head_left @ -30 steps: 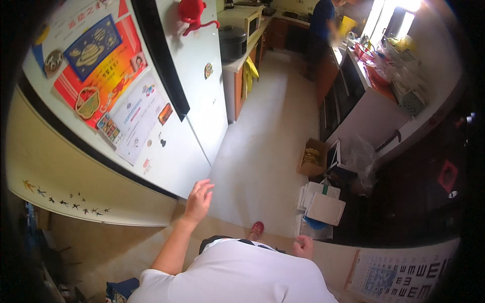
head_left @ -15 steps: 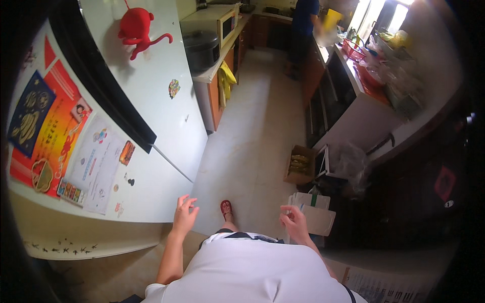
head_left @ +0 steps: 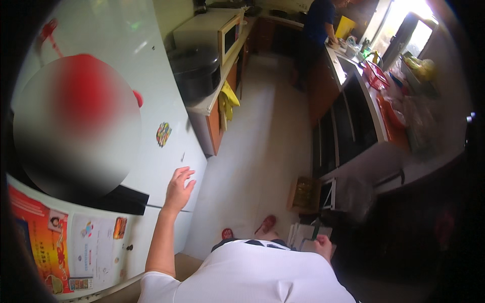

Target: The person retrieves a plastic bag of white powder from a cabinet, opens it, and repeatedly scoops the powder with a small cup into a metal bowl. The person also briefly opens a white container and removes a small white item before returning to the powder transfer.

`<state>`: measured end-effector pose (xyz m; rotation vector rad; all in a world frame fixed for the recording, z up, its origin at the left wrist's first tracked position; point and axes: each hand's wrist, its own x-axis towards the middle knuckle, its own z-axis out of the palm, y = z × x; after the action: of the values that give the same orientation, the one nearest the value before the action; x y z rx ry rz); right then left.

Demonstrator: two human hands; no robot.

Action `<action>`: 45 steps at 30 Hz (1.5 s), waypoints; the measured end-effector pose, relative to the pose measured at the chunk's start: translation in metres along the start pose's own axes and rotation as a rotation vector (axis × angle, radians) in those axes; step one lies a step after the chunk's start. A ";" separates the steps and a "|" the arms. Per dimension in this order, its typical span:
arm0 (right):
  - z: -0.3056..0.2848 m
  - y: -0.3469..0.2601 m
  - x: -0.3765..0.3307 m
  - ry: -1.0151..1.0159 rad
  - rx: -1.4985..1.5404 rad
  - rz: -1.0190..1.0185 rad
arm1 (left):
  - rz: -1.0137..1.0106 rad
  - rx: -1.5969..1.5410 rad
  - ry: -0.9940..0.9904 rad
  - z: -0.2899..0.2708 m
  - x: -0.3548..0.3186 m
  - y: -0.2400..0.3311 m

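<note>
In front of the white fridge (head_left: 139,174) I hold up my left hand (head_left: 179,191), its fingers loosely bent and apart, with nothing in them. Low at my right side is my right hand (head_left: 323,246); its fingers are curled in, and I see nothing in them. Pale flat panels or bins (head_left: 302,233) stand close beside and below that hand. A colourful magnet (head_left: 163,134) sits on the fridge above my left hand. Part of the fridge front is covered by a blurred round patch.
A grey floor (head_left: 262,151) runs ahead between two counters. On the left stand a microwave (head_left: 199,31) and a black cooker (head_left: 194,68), with a yellow cloth (head_left: 228,103) hanging below. At right are a cardboard box (head_left: 303,194) and a red basket (head_left: 375,76). Another person (head_left: 317,25) works far ahead.
I have moved forward along the fridge, so the kitchen looks nearer. My left hand is higher in view; my right hand has dropped to the right and its fingers have curled in.
</note>
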<state>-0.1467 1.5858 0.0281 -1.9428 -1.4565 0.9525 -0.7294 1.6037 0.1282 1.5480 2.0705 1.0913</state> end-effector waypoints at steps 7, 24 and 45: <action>0.026 -0.017 0.147 -0.184 0.099 0.091 | 0.034 -0.123 -0.091 0.115 0.098 0.093; 0.068 -0.361 0.454 -0.489 0.331 -0.220 | -0.481 -0.059 0.049 0.219 0.257 -0.008; 0.082 -0.456 0.815 -0.435 0.280 -0.012 | -0.432 -0.211 -0.259 0.352 0.693 0.077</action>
<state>-0.3399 2.4962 0.1427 -1.5847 -1.4587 1.5548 -0.6903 2.3825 0.0768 1.0162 1.9178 0.8631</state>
